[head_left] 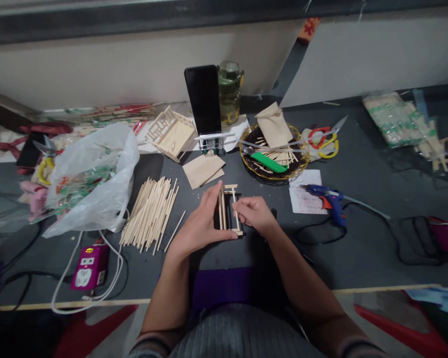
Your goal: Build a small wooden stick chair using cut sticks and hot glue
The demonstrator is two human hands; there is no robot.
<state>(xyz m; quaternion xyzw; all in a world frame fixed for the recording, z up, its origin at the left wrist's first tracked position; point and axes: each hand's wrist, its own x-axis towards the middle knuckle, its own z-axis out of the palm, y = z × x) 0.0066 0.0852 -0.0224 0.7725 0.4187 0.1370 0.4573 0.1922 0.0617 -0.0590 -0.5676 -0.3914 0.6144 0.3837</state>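
While the middle of the bench (369, 179) carries a small stick frame (221, 211) at the centre of the picture, other things crowd around it. Just above lie folded brown sheets (203, 171); beyond them stand a dark phone (203, 99) and a green bottle (229, 92), with a lattice-sided wooden model (173, 134) to their left. Right of upper centre, a wire-rimmed basket (274, 176) holds short sticks and a green comb-like tool (269, 162), beside orange-and-yellow scissors (334, 150). A blue glue gun (332, 201) lies right of centre, partly over a printed paper (302, 196). Left of centre spreads a pile of loose sticks (149, 214), with a plastic bag (123, 149) farther left and a purple power box (89, 267) at lower left.

Both forearms rise from the lower edge. The left hand (199, 223) spans the frame, fingertips at its top end and thumb along its bottom, covering part of its left side. The right hand (257, 214), fingers curled, has its grip pinching the frame's right-hand stick between thumb and forefinger.
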